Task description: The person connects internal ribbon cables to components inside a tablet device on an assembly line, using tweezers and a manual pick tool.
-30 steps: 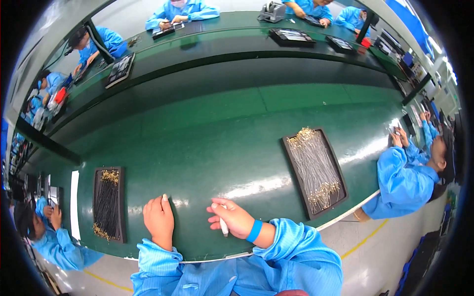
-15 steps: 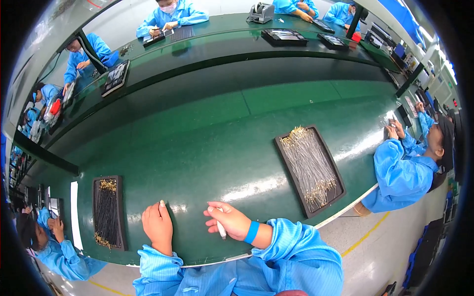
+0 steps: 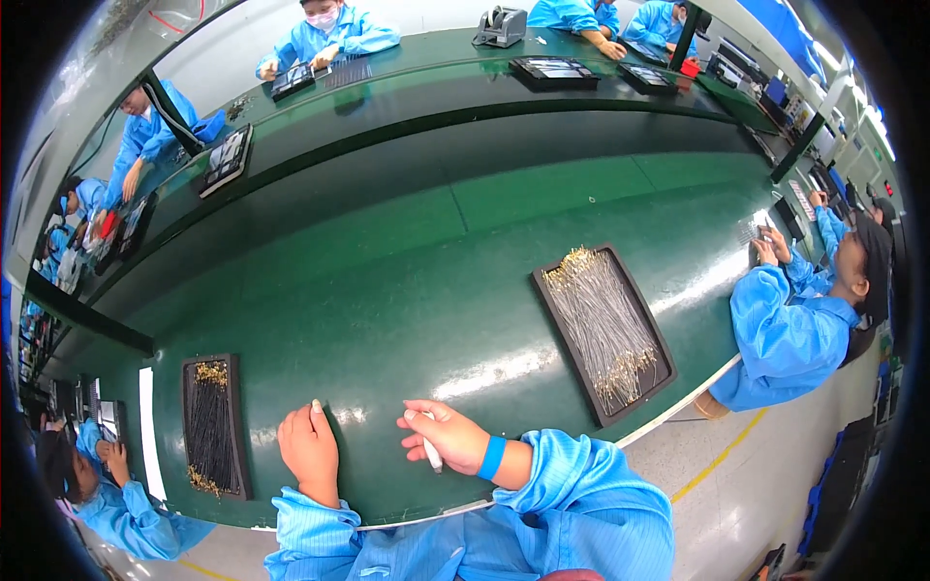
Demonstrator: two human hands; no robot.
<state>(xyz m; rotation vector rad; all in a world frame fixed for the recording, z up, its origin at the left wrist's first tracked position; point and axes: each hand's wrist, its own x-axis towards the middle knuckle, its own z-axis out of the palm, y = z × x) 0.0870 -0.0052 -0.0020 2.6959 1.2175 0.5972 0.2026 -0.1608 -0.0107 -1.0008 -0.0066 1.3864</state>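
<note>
My right hand (image 3: 450, 441), with a blue wristband (image 3: 493, 457), is above the green table (image 3: 368, 300) near its front edge. It grips a slim white pen-shaped tool (image 3: 432, 455) that slants down out of the palm. To its left, my left hand (image 3: 309, 447) is closed, back up, thumb and forefinger pressed together. A pale bit shows at its fingertips, too small to make out. Beside my left hand lies a dark tray (image 3: 233, 426) of black cables (image 3: 208, 421) with gold ends. Farther right, a larger dark tray (image 3: 662, 341) holds grey cables (image 3: 603, 320), gold-tipped too.
A white strip (image 3: 149, 426) lies left of the black-cable tray. Co-workers in blue sit at the table's left (image 3: 136, 513) and right (image 3: 790, 324) ends. Beyond a raised dark ledge, other people work around black trays (image 3: 554, 73) and a grey tape dispenser (image 3: 501, 26).
The view has shifted slightly. Both my hands keep nearly the same place and grip. Across the ledge, a co-worker on the far left has moved an arm.
</note>
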